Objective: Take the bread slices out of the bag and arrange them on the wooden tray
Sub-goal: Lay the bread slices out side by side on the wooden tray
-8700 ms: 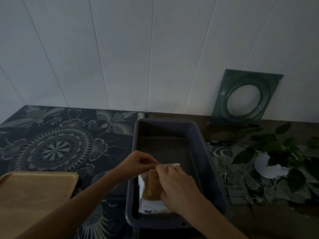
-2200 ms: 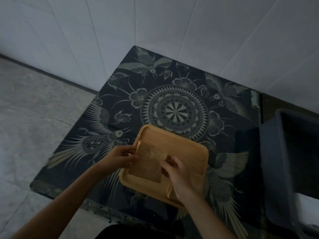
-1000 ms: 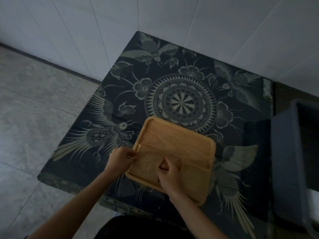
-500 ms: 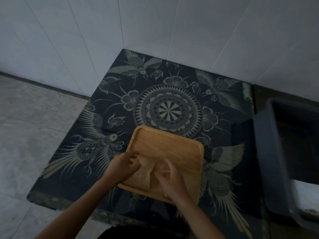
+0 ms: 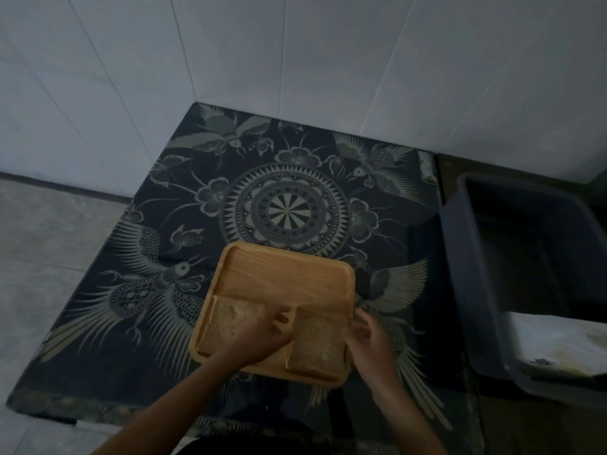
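The wooden tray (image 5: pixel 285 284) lies on the patterned table, near its front edge. Two brown bread slices lie flat in its two near compartments: one on the left (image 5: pixel 226 323), one on the right (image 5: pixel 318 343). My left hand (image 5: pixel 259 339) rests flat over the left slice's right part, fingertips at the divider between the slices. My right hand (image 5: pixel 368 338) hovers at the tray's right rim, fingers loosely curled beside the right slice and holding nothing. The white bread bag (image 5: pixel 558 343) lies in the grey tub on the right.
The grey plastic tub (image 5: pixel 460 257) stands right of the tray, partly off the dark patterned tabletop (image 5: pixel 285 208). White panelled walls close the back and left. A grey tiled floor (image 5: pixel 49 257) shows past the table's left edge.
The slice that both hands held tilted over the tray's left compartment now lies flat there. My right hand has moved from it to the tray's right rim.
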### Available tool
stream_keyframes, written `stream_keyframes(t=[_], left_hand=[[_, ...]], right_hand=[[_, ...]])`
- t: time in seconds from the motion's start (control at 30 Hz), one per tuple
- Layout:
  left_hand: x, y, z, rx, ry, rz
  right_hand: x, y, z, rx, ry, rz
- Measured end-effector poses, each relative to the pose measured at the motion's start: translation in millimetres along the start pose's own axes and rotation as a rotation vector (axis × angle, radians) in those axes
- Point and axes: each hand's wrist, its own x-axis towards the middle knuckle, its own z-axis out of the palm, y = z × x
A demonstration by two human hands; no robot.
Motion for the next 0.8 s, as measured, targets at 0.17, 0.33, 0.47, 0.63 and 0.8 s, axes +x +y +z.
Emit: stream_keyframes(t=[0.17,0.33,0.47,0.63,0.8], left_hand=[[-2.8,0.6,17.0,0.004,-0.020,-0.024],[-2.9,6.1,24.8,-0.016,0.009,-0.029],[-4.2,9.9,29.6,-0.044,0.053,-0.037],[-2.6,14.6,29.7,-0.183,0.081,-0.073],[-4.5,20.2,21.3,-0.249,0.026,-0.012]], right_hand=[[0.3,19.0,1.2,0.021,-0.061,0.059],[-0.1,24.4,5.6,0.123,-0.093,0.122],[3.1,27.5,5.9,0.175,-0.093,0.157],[8.0,33.2,2.8,0.352,-0.142,0.243],[6.7,30.7,-7.1,0.318,-0.181,0.168]])
